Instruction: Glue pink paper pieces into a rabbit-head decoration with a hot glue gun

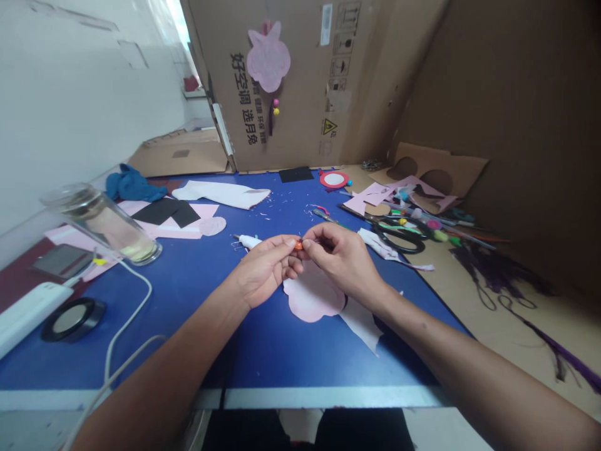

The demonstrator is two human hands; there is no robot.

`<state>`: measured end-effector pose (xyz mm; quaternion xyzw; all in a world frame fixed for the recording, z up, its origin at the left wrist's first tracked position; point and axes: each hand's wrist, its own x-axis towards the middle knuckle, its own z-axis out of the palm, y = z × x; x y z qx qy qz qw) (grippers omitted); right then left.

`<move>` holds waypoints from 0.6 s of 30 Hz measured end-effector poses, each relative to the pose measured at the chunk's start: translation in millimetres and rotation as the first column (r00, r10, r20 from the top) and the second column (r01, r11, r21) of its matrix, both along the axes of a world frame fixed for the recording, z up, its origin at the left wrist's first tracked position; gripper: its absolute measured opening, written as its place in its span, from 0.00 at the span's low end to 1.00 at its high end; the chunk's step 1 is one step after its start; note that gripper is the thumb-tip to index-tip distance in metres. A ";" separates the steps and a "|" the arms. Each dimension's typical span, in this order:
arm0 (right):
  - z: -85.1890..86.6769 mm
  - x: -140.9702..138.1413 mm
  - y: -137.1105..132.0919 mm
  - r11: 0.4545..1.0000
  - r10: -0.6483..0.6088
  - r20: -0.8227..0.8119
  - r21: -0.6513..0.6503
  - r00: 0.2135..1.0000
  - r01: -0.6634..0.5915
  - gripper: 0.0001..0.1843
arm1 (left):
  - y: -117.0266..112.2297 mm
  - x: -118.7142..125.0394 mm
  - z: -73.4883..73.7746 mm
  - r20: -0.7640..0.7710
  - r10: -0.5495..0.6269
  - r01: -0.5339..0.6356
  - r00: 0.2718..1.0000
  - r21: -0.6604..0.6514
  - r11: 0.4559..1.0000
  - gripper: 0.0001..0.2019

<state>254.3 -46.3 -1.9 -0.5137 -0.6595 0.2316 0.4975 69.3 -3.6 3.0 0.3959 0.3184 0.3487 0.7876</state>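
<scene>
My left hand pinches a small shiny orange bead between thumb and fingers, above the middle of the blue table. From the other side, the thumb and forefinger of my right hand close on the same bead. Below both hands lies a pink scalloped paper shape, partly covered by them. A white paper scrap sticks out from under my right forearm. Just behind my left hand is a white tool with a narrow tip, mostly hidden.
Black-handled scissors lie among paper scraps and beads at right, near purple tassels. At left stand a glass of liquid, black tape and a white cable. A cardboard panel rises behind, bearing a pink paper ornament.
</scene>
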 end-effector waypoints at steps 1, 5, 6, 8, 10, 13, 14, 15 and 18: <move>-0.2 0.0 0.1 1.000 -0.001 0.001 0.002 1.000 0.001 0.07 | -0.1 0.2 0.0 0.001 0.000 0.000 1.000 0.000 1.000 0.06; -0.5 -0.1 0.3 1.000 -0.002 0.004 0.013 1.000 0.002 0.07 | 0.1 -0.2 -0.8 0.012 -0.004 0.004 1.000 0.013 1.000 0.04; -0.3 -0.1 0.2 1.000 -0.003 0.004 0.015 1.000 0.003 0.07 | 0.3 -0.5 -1.2 0.013 -0.005 0.004 1.000 0.016 1.000 0.04; 0.3 0.1 -0.2 1.000 0.001 0.005 0.018 1.000 -0.002 0.07 | 0.6 -1.0 -1.7 0.012 -0.004 0.003 1.000 0.023 1.000 0.04; 1.3 0.5 -0.6 1.000 0.007 0.004 0.026 1.000 -0.007 0.07 | 0.8 -1.3 -2.2 0.007 -0.003 0.002 1.000 0.033 0.999 0.04; 2.2 1.0 -0.9 0.999 0.013 0.007 0.037 1.000 -0.013 0.08 | 0.4 -1.2 -2.7 -0.005 0.001 -0.001 1.000 0.058 0.998 0.05; 2.2 1.0 -0.8 0.999 0.014 0.008 0.039 1.000 -0.014 0.08 | 0.2 -1.0 -2.8 -0.011 0.004 -0.003 1.000 0.068 0.998 0.05; 2.1 1.0 -0.7 0.999 0.016 0.009 0.039 1.000 -0.016 0.08 | 0.0 -0.8 -2.8 -0.017 0.008 -0.006 1.000 0.078 0.997 0.05; 0.9 1.0 0.0 0.999 0.022 0.011 0.036 1.000 -0.022 0.07 | -0.6 -0.1 -2.5 -0.040 0.023 -0.018 0.999 0.105 0.994 0.05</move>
